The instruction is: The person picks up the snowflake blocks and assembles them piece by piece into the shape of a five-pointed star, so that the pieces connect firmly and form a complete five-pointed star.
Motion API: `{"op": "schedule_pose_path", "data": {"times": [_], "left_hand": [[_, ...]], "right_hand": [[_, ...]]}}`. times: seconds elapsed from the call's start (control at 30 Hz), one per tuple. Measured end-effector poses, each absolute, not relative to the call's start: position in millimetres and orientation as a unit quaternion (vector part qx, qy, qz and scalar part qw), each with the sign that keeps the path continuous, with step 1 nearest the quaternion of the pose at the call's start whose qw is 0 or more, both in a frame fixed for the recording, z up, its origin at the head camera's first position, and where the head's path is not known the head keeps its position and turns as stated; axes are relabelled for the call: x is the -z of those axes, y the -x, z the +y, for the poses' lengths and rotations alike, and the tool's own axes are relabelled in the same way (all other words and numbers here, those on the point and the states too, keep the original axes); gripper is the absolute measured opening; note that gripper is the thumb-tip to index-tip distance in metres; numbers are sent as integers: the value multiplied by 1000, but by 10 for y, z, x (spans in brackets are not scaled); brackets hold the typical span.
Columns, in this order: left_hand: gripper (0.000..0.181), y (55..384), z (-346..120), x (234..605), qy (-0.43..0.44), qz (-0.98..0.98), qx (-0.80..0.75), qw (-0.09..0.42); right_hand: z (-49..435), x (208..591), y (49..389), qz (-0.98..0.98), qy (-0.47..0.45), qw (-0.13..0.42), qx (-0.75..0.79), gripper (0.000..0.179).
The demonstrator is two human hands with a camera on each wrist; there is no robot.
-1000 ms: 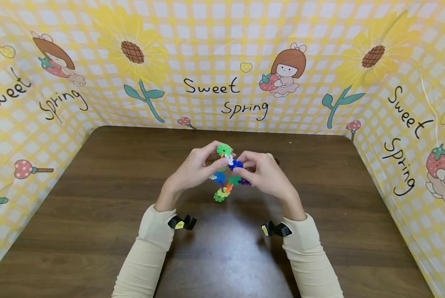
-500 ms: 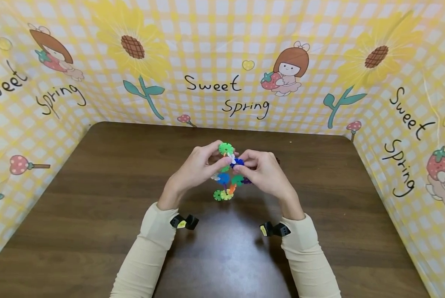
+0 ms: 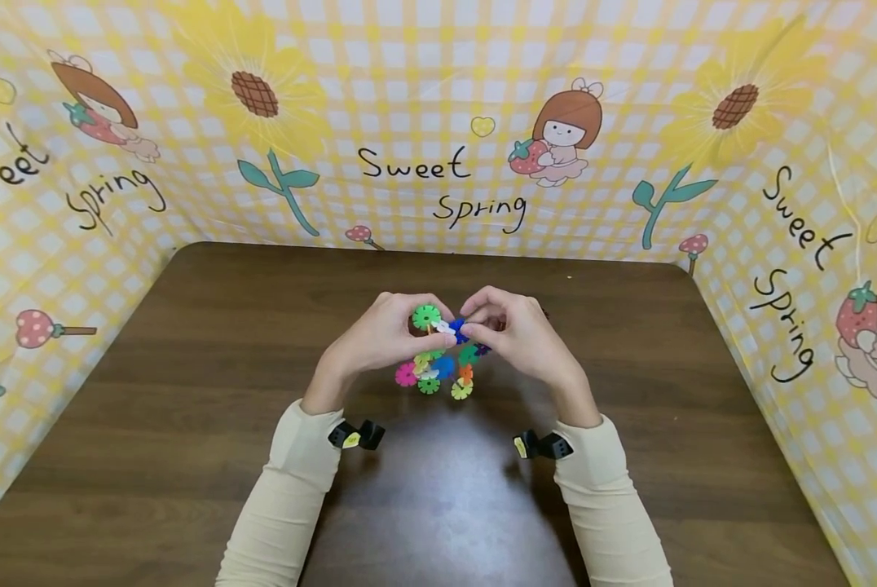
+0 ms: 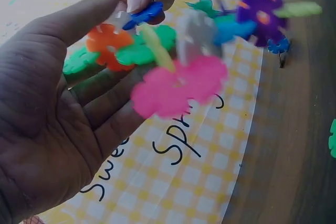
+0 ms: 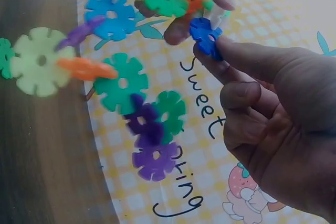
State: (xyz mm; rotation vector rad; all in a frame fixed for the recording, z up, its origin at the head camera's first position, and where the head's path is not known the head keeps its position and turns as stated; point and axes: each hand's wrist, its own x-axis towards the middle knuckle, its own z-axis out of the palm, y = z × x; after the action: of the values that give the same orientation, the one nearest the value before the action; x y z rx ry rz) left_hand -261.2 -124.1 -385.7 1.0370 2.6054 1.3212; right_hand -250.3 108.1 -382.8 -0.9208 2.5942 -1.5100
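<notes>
My left hand [image 3: 376, 333] holds a chain of slotted plastic snowflake discs, its thumb on a white disc [image 3: 444, 328] below a bright green disc [image 3: 427, 316]. My right hand [image 3: 519, 336] pinches a dark blue snowflake disc [image 5: 206, 36] between thumb and forefinger, right at the white disc. In the left wrist view an orange disc [image 4: 109, 48] lies near the left fingers, and a pink disc [image 4: 178, 87] hangs in front of them. In the right wrist view the chain runs on through a light blue disc [image 5: 110, 17], a pale yellow one [image 5: 43, 62] and a purple one [image 5: 156, 157].
A brown wooden table [image 3: 438, 505] lies under both hands. Yellow checked cloth [image 3: 409, 98] with printed flowers and words stands along its back and sides. Each sleeve carries a small black wrist camera [image 3: 358, 435]. Something small and dark [image 3: 545, 315] shows behind the right hand.
My left hand has turned and dipped slightly, bringing the green disc down and left. The hanging chain has swung, and the pink disc now shows. My right hand still pinches the dark blue disc.
</notes>
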Motion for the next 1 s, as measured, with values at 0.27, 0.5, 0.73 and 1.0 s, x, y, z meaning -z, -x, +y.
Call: {"op": "schedule_pose_path", "data": {"times": [0.27,0.5,0.73,1.0], "left_hand": [[22,2636,-1273,3885,-336,846,-413,34],[19,2638,-1302,3888,-343,846,-407,33],[17,2635,-1318,3892,-351,846,-400,31],[16,2631,-1324,3889,-365,842,-396,27]], "right_hand": [[1229,3950,2667,815,263,-42,515,13],[1518,4165,2853,864,176,-110,460,18],[1699,4486,3026,918,127,-89,366,45],[1684,4721,3094,944,96,14,316,43]]}}
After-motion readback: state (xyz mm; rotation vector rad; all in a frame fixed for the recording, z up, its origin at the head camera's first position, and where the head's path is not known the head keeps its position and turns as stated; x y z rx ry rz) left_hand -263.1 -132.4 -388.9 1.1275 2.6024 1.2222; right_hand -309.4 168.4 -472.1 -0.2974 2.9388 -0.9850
